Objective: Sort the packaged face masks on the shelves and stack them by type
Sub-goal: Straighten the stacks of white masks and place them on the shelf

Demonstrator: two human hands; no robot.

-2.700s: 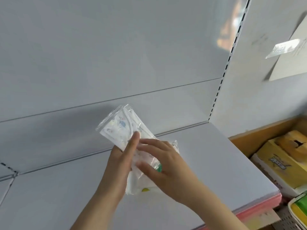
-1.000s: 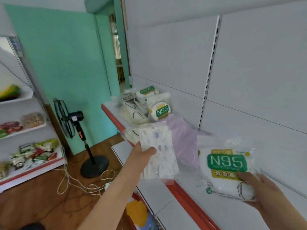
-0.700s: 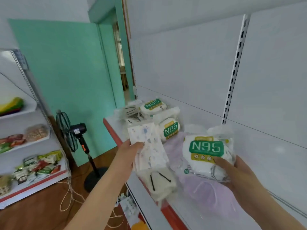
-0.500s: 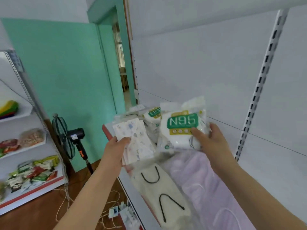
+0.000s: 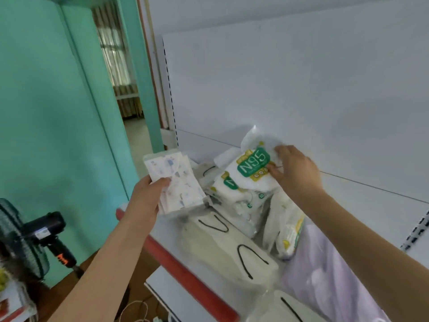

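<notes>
My left hand (image 5: 145,197) grips a clear pack of white masks with small coloured prints (image 5: 176,182), held upright just off the shelf's left end. My right hand (image 5: 294,171) holds a white N95 pack with a green label (image 5: 253,169) by its right edge, resting it on top of another N95 pack (image 5: 228,187) at the back of the shelf. In front lie cream masks with black ear loops (image 5: 222,247) and a pale purple pack (image 5: 325,275). A yellow-trimmed pack (image 5: 289,231) stands on edge between them.
The white shelf (image 5: 162,231) has a red front lip (image 5: 176,266) and a white back panel (image 5: 301,89). A lower shelf (image 5: 176,296) juts out below. A black standing fan (image 5: 23,242) and a green wall (image 5: 46,112) are to the left, with cables on the floor.
I have turned and moved closer to the pile. My right hand carried the N95 pack to the back of the shelf onto another N95 pack. My left hand keeps the printed pack.
</notes>
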